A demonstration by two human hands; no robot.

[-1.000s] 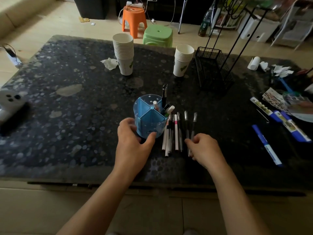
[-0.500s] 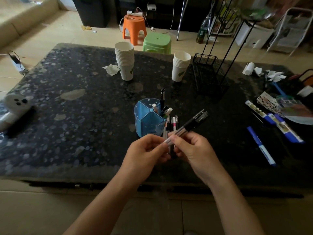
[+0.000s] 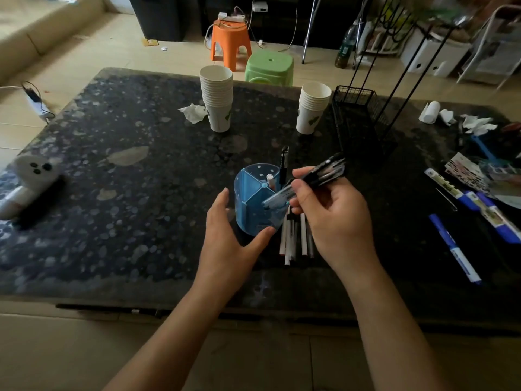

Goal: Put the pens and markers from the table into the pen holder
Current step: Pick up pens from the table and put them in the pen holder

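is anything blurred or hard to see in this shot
Head view: the bundle of black pens in the right hand is motion-blurred; the dark speckled table is dim, the black wire basket barely stands out; wide-angle bending curves the table edges.

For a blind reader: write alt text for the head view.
A right hand tilts a few black pens into a blue pen holder, the left hand cupped open beside it. More pens lie on the dark table.
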